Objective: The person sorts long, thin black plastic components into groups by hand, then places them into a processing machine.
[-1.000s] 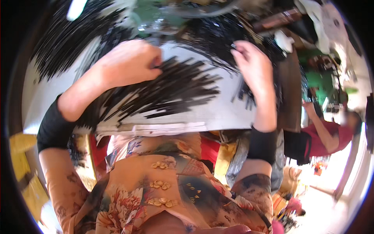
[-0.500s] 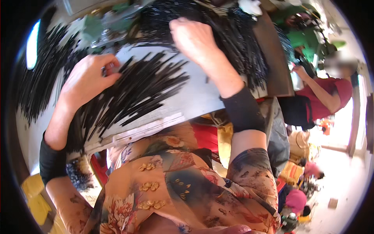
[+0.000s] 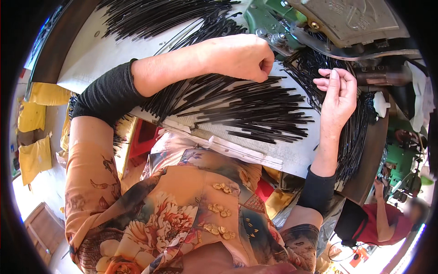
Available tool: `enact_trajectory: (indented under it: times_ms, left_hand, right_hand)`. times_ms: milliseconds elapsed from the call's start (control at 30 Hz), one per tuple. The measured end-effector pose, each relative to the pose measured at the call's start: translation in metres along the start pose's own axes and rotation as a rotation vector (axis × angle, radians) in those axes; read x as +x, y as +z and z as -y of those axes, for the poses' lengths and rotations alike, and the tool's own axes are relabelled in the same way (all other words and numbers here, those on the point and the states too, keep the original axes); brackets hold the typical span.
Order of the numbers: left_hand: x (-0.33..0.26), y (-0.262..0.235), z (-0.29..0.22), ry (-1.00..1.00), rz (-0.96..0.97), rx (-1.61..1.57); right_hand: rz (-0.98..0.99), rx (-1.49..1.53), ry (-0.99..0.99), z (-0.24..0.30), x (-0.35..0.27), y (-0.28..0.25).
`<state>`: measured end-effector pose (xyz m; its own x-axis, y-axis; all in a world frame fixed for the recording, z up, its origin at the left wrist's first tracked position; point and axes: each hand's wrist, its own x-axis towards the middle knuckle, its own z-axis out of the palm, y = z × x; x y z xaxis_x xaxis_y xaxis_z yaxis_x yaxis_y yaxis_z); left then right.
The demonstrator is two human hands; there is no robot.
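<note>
My left hand (image 3: 248, 58) is closed, knuckles up, above the upper edge of a fanned pile of thin black strips (image 3: 260, 109) lying on a white tabletop (image 3: 278, 160). Its fingertips curl downward, and whatever they pinch is hidden. To the right, my right hand (image 3: 337, 98) is turned palm side up with its fingers bent and the thumb pressed to them. Anything between those fingers is too small to make out. Beside and beyond it, more black strips (image 3: 353, 150) lie in a dense heap along the table's right side.
A green machine (image 3: 269, 23) with a grey metal cover (image 3: 351, 20) stands at the far side, close beyond both hands. Another strip pile (image 3: 159, 18) lies far left. Brown wooden edging (image 3: 57, 43) borders the table. A person in red (image 3: 383, 223) sits at the lower right.
The view has swung toward the left, bringing the green machine into sight. My left hand has come over the pile's far edge; my right hand has turned palm up beside the right heap.
</note>
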<state>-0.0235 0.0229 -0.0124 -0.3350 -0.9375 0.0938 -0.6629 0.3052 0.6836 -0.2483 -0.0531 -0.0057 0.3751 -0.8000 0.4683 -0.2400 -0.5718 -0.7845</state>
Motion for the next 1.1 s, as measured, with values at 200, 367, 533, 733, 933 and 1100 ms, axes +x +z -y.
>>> enact_trajectory:
  times_ms: [200, 367, 533, 733, 933, 1100]
  left_hand:
    - [0.006, -0.009, -0.007, -0.140, 0.093, -0.191]
    - [0.004, -0.013, -0.006, -0.170, 0.060, -0.321]
    - [0.007, -0.016, -0.001, -0.185, 0.062, -0.366]
    - [0.007, -0.015, -0.002, -0.186, 0.081, -0.378]
    - [0.008, -0.018, -0.001, -0.144, 0.062, -0.394]
    - [0.009, -0.010, 0.003, -0.017, -0.063, -0.381]
  right_hand:
    - [0.038, 0.252, 0.231, -0.012, -0.005, 0.014]
    - [0.143, 0.210, 0.264, -0.016, -0.007, 0.014]
    - [0.185, 0.129, 0.275, -0.010, -0.008, 0.018]
    - [0.182, 0.062, 0.203, 0.011, -0.005, 0.023]
    - [0.376, 0.234, 0.318, 0.006, 0.001, 0.024]
    - [0.401, 0.220, 0.307, 0.008, 0.005, 0.025]
